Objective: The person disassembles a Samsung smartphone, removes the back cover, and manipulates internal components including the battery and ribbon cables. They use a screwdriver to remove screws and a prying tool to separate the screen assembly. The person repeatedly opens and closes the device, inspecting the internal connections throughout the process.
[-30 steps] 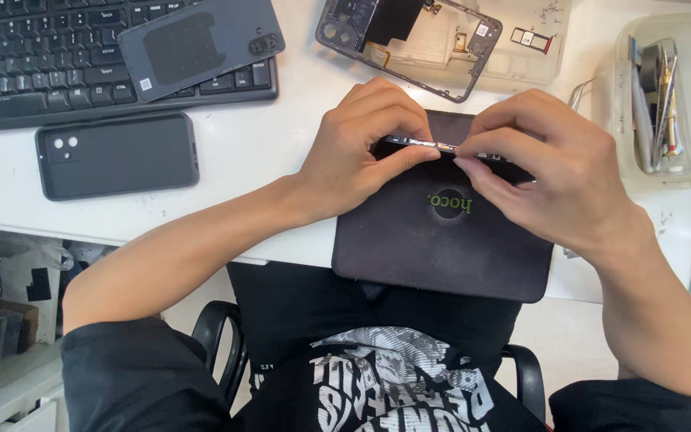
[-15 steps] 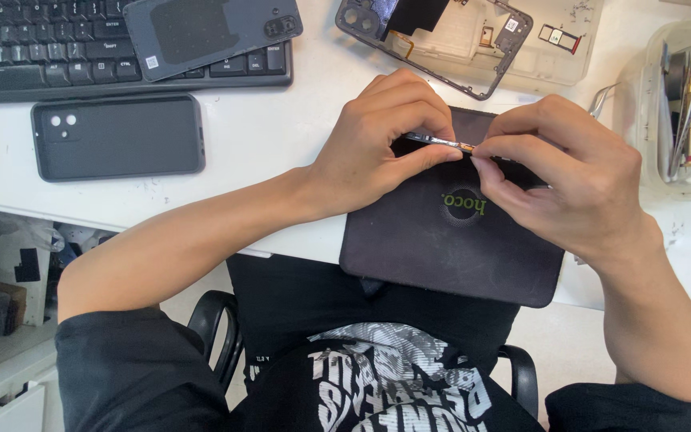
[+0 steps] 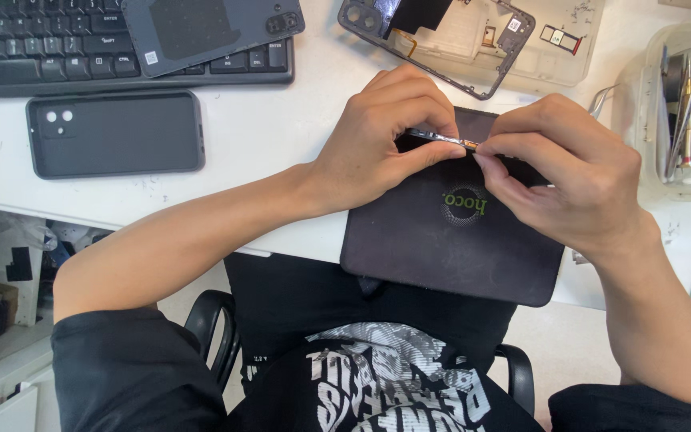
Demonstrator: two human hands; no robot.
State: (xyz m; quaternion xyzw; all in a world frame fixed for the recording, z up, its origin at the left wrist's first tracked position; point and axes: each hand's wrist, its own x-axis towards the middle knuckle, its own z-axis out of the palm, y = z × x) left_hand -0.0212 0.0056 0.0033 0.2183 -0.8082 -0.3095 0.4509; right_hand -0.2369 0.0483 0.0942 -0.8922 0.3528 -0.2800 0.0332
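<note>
Item: small flat metallic strip part, thin and elongated, with an orange-tinted end. It is pinched at its left end between the thumb and curled fingers of the left hand, and met at its right end by the closed fingertips of the right hand. Both hands are closed in a fine grip on it; how firmly the right fingertips clamp it cannot be told.

Position: the part is held just above the upper edge of a dark work mat, which lies directly beneath the fingers and overhangs the near edge of the white desk.

Surroundings: beyond the fingers, an opened phone frame is laid on a clear tray. To the right of the right hand, a clear container with metal tools is set. Well to the left of the left fingers, a dark phone lies camera side up; past it, a black keyboard is topped by a detached grey back cover.
</note>
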